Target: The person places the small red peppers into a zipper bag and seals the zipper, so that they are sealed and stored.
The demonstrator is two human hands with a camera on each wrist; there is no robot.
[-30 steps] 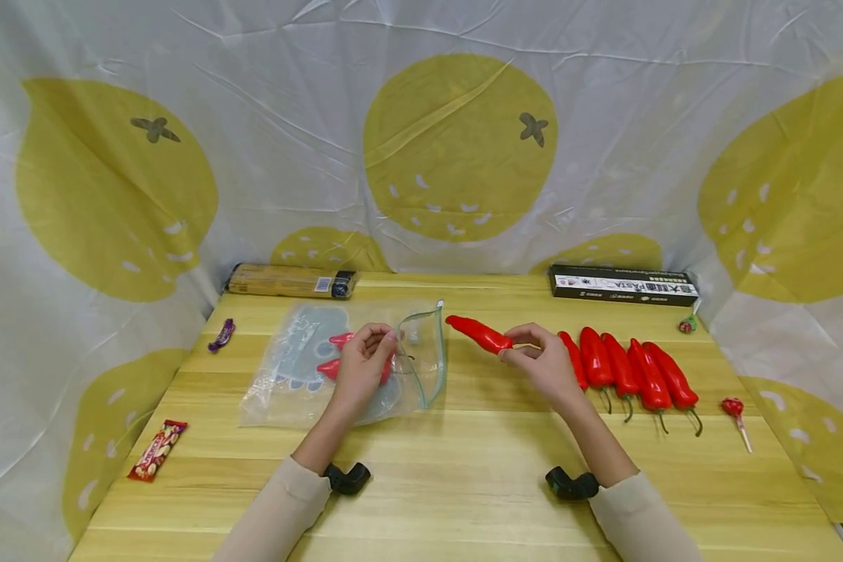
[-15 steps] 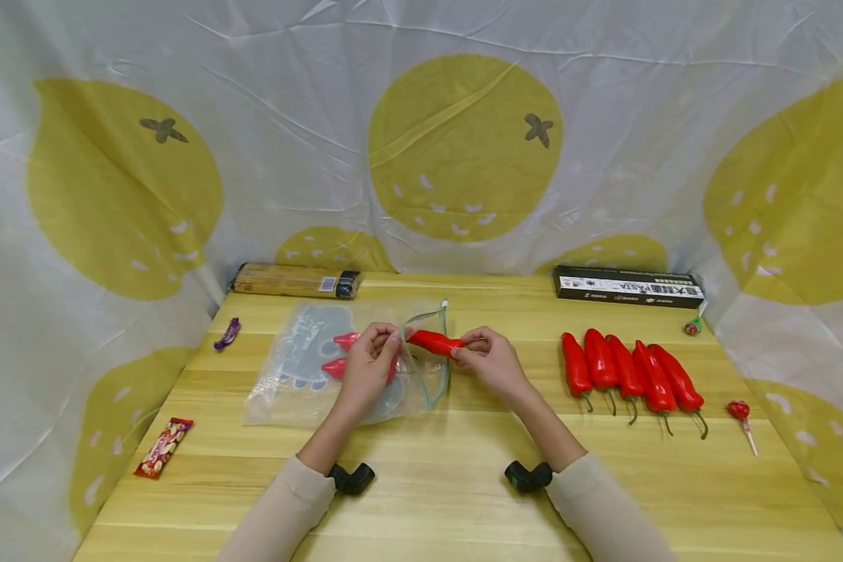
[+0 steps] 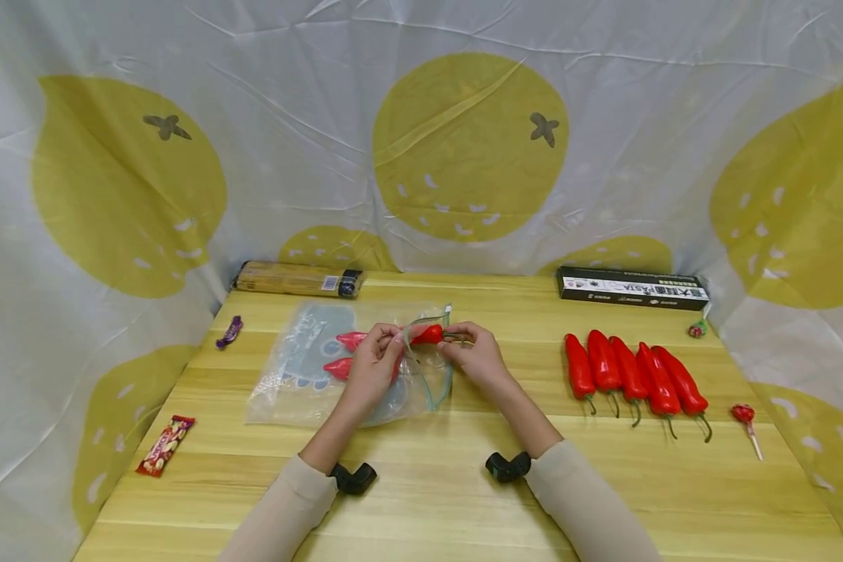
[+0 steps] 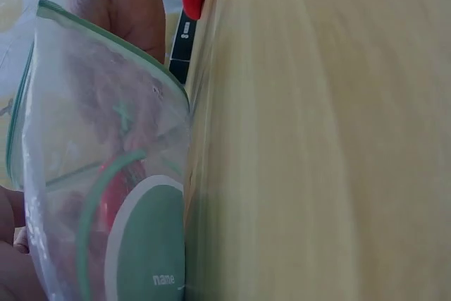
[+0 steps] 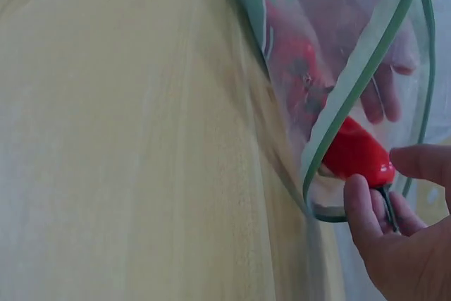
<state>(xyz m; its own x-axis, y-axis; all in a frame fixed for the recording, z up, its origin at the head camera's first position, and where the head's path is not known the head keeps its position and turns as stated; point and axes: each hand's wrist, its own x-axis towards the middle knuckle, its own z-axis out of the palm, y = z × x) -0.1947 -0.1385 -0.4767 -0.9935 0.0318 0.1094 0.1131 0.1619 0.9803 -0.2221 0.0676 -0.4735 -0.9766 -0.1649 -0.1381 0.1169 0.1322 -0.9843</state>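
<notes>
My left hand [image 3: 374, 365] pinches the upper layer of a clear zip bag [image 3: 270, 398] near its green-edged mouth, which gapes to the right. Within the bag lie red chili peppers [image 3: 339, 368], partly hidden behind this hand. The right hand [image 3: 479, 357] holds another red chili pepper [image 5: 358, 151] by its stem end, thumb and fingers around the green stem. That pepper's body passes through the bag mouth, tip pointing left. In the left wrist view, the bag's printed "name" patch [image 4: 155, 252] faces the camera, and the right hand shows behind the plastic.
Several more red peppers [image 3: 631, 373] lie in a row on the table's right side. A pasta box [image 3: 632, 287] and a noodle pack [image 3: 291, 279] sit along the back. Candies [image 3: 230, 332], a nut bar [image 3: 165, 446] and lollipops [image 3: 743, 414] lie near the sides.
The right hand has moved left from beside the row of peppers, bringing its pepper into the bag's mouth. My left hand has kept its pinch on the bag.
</notes>
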